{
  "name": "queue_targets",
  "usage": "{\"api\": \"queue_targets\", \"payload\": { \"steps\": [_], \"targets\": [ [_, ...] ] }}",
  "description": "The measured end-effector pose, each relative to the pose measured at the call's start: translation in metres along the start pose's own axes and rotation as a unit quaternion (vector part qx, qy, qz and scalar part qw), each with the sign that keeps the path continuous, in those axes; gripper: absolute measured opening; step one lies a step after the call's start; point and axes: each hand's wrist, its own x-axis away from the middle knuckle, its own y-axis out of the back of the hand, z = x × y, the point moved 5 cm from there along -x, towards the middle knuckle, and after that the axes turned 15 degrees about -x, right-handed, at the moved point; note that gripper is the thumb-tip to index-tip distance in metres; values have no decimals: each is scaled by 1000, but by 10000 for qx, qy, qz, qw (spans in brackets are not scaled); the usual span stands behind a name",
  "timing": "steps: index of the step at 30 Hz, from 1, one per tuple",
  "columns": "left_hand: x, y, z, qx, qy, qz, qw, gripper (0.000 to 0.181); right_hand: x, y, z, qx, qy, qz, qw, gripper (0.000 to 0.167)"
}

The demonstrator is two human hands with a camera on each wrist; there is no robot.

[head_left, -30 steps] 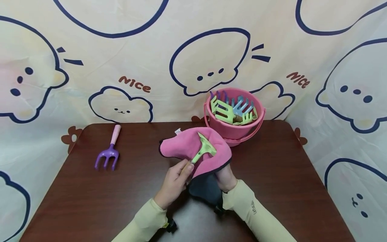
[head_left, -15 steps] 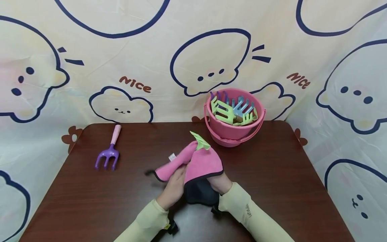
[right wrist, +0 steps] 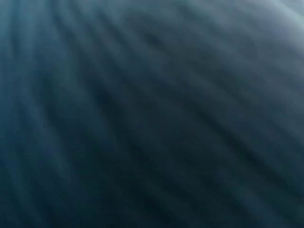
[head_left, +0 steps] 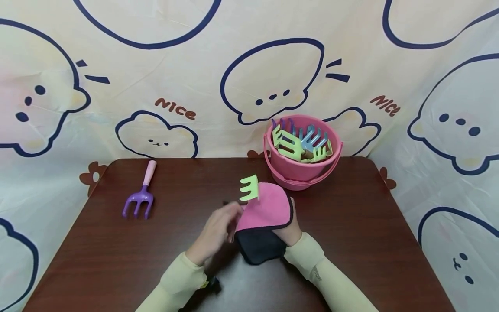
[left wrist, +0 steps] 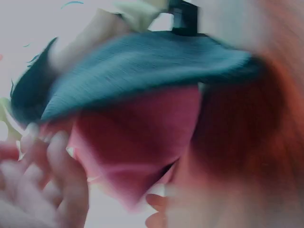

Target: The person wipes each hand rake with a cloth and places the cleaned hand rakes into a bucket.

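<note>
A pink cloth [head_left: 267, 208] with a black border and a dark underside [head_left: 259, 247] is folded in front of me over the table. My right hand [head_left: 290, 229] grips it from the right, its fingers mostly hidden behind the fabric. The head of a light green hand rake [head_left: 250, 188] sticks out at the cloth's upper left, tines pointing left; its handle is hidden. At the cloth's left edge is my left hand [head_left: 218, 227], bent fingers [left wrist: 61, 161] touching or very near the fabric; blur hides whether they pinch it. Dark fabric [right wrist: 152, 114] fills the right wrist view.
A pink bucket [head_left: 298, 171] stands at the table's back right, holding several green, blue and purple tools. A purple hand fork [head_left: 139, 197] with a pink handle lies on the left of the brown table [head_left: 175, 277]. Patterned fabric [head_left: 171, 65] hangs behind.
The left hand, which held the green rake by its handle, is now at the cloth's left edge. The cloth has folded around the rake, whose head has turned to point left.
</note>
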Motion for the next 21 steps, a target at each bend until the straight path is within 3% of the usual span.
{"api": "queue_targets", "payload": {
  "steps": [2,3,5,9,11,17,21],
  "targets": [
    [-1,8,-1,423,110,-221,9988,48,-29,0,68,-132,564,57,9983,33],
    [-1,9,-1,714,206,-228,9970,47,-36,-2,88,-135,743,81,9971,28],
    [-1,9,1,1342,498,-131,9896,47,-40,-5,105,7,869,255,9959,25],
    [-1,5,5,2218,806,-51,9717,40,-40,-14,112,261,887,965,9910,14],
    [-2,5,6,2376,777,-176,9681,34,-41,-15,113,284,840,1231,9884,14],
    [0,7,1,2675,358,-620,9609,27,-45,-13,115,-160,424,1804,9826,30],
    [3,9,-4,2694,-60,-639,9609,26,-45,-13,110,-471,-446,2258,9720,30]
  ]
}}
